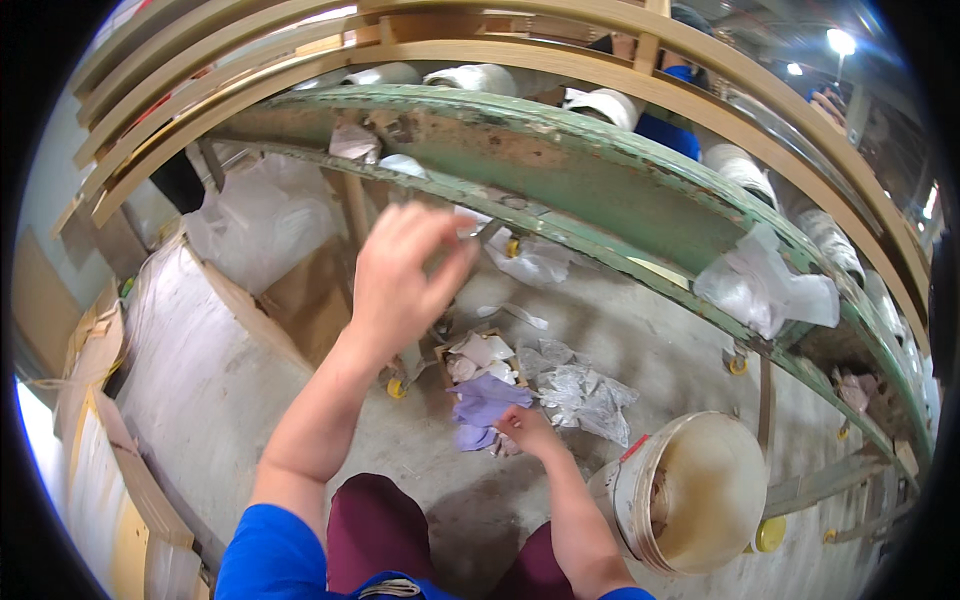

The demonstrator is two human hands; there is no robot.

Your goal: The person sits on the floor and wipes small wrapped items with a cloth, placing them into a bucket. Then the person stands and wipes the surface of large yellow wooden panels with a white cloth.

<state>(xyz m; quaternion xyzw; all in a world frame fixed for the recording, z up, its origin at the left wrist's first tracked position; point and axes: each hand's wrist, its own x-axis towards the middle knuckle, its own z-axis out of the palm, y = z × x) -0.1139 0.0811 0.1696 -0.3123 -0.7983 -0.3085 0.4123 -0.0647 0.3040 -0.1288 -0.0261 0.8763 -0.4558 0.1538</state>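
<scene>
My left hand [405, 270] is raised in front of the green metal beam [600, 170]. Its fingers look curled, with the thumb apart, but motion smears them, and I cannot tell whether anything is in them. Lower down, my right hand [527, 430] reaches to the floor, its fingers closed at the edge of a crumpled purple cloth-like sheet [490, 400]. That sheet lies over a small box-like holder of white and pinkish scraps [482, 355]. Beside it rests crumpled clear plastic wrap [580, 395].
A white bucket [710, 490] with a dirty inside stands at my right. White rollers [600, 105] and wooden slats [560, 60] run above the beam. Plastic film [770, 285] hangs from it. Wooden boards [130, 460] and a plastic bag [265, 215] are on the left.
</scene>
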